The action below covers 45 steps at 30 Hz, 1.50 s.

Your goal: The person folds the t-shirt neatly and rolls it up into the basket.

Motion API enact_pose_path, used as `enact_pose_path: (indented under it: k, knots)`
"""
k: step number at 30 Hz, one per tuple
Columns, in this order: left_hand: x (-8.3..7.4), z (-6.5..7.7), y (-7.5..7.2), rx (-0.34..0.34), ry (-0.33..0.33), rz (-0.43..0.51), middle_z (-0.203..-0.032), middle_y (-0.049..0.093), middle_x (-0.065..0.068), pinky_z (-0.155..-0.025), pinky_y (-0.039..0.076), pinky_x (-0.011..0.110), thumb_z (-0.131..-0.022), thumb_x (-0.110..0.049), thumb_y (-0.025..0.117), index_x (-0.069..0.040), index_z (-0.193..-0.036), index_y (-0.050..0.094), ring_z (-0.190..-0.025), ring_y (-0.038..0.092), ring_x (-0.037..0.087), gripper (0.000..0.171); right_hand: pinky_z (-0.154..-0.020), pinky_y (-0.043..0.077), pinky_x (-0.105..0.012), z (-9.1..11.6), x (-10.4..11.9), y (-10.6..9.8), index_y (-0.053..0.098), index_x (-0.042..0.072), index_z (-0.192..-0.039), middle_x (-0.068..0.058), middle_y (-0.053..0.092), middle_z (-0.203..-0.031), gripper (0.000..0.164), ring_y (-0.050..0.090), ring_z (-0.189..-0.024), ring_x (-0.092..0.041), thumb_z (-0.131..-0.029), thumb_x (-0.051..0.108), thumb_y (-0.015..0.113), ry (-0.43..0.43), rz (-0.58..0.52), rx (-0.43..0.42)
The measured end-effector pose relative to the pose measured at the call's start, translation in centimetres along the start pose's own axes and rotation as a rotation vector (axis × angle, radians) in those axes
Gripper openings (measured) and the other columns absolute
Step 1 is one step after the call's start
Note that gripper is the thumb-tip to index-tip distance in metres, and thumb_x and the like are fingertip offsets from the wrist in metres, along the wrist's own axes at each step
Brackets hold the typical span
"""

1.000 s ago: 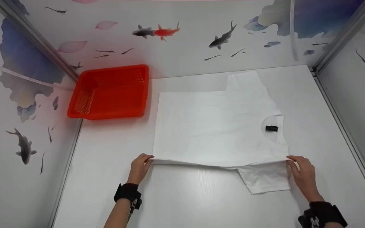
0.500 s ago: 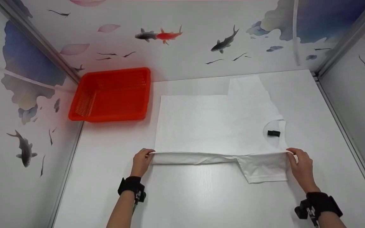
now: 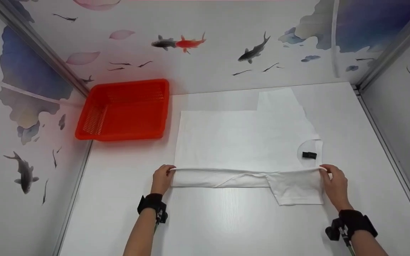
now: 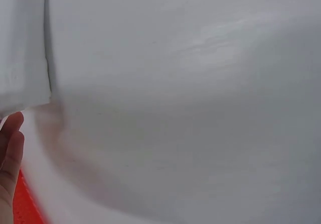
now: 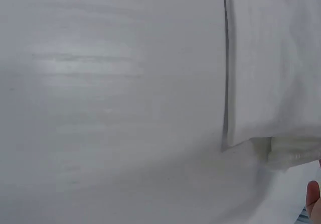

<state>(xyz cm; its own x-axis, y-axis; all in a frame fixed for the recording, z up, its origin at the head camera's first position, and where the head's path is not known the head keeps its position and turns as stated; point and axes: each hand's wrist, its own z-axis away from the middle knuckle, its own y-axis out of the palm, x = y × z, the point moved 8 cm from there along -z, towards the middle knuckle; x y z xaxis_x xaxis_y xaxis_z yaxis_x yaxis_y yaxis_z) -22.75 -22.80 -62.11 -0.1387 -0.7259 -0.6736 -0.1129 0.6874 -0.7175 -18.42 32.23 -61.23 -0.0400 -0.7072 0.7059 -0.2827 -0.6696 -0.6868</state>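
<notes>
Pinching white tee (image 3: 237,140) with left hand (image 3: 162,179) (9 o'clock), right hand (image 3: 336,185) (3); prob super light, floppy, best grabbed at both ends.

The white worktop (image 3: 226,231) reflects light at lower centre. The white back wall (image 3: 222,21), top of frame, carries printed fish (image 3: 253,52). Grey metal posts (image 3: 390,53) stand upper left and upper right.

Matt cloth shirt (image 3: 233,138); plastic basket (image 3: 130,137); smooth, glossy tabletop (image 3: 226,224); metal corner post (image 3: 39,46)
</notes>
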Motion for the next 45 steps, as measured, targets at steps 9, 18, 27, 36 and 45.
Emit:
enact_pose_path:
  k: [9, 18, 27, 36, 45]
  knots:
    - [0.5, -0.9, 1.1, -0.014, -0.035, -0.081, -0.081, 0.064, 0.012, -0.066, 0.048, 0.038, -0.083, -0.003, 0.061, 0.001, -0.091, 0.067, -0.072, 0.059, 0.024, 0.011, -0.071, 0.033, -0.041, -1.3, -0.7, 1.5, 0.056, -0.009, -0.104, -0.024, 0.057, -0.090, 0.023, 0.050, -0.085, -0.033, -0.093, 0.010, 0.049, 0.015, 0.044, 0.037]
    - [0.8, -1.4, 1.8, -0.047, -0.092, -0.094, -0.078, 0.056, 0.011, -0.063, 0.047, 0.037, -0.081, -0.002, 0.063, 0.002, -0.087, 0.069, -0.068, 0.056, 0.023, 0.009, -0.073, 0.031, -0.058, -2.4, -1.1, 2.5, 0.057, -0.008, -0.104, -0.027, 0.053, -0.095, 0.025, 0.047, -0.090, -0.043, -0.093, 0.011, 0.047, 0.033, 0.168, 0.082]
    - [0.9, -1.4, 1.8, -0.104, -0.066, -0.108, -0.076, 0.053, 0.010, -0.063, 0.043, 0.037, -0.081, -0.002, 0.063, 0.001, -0.090, 0.067, -0.066, 0.050, 0.022, 0.011, -0.068, 0.033, -0.061, -2.5, -0.5, 2.9, 0.057, -0.006, -0.098, -0.028, 0.047, -0.099, 0.016, 0.045, -0.089, -0.046, -0.089, 0.004, 0.049, -0.023, 0.278, 0.061]
    - [-0.2, -0.8, 1.3, -0.188, -0.055, -0.134, -0.090, 0.055, 0.017, -0.073, 0.043, 0.043, -0.078, 0.001, 0.065, 0.000, -0.098, 0.067, -0.082, 0.052, 0.033, 0.020, -0.072, 0.030, -0.060, -2.0, -0.2, 1.9, 0.054, -0.007, -0.107, -0.030, 0.043, -0.109, 0.023, 0.039, -0.098, -0.047, -0.087, 0.000, 0.045, 0.022, 0.203, 0.091]
    - [-5.8, 0.1, 3.4, -0.225, 0.142, -0.107, -0.095, 0.055, 0.011, -0.069, 0.039, 0.039, -0.076, -0.003, 0.069, -0.005, -0.099, 0.066, -0.081, 0.049, 0.026, 0.022, -0.069, 0.031, -0.057, 1.2, 0.7, -0.2, 0.054, -0.006, -0.111, -0.026, 0.046, -0.107, 0.029, 0.042, -0.094, -0.043, -0.082, -0.003, 0.055, -0.088, 0.196, 0.041]
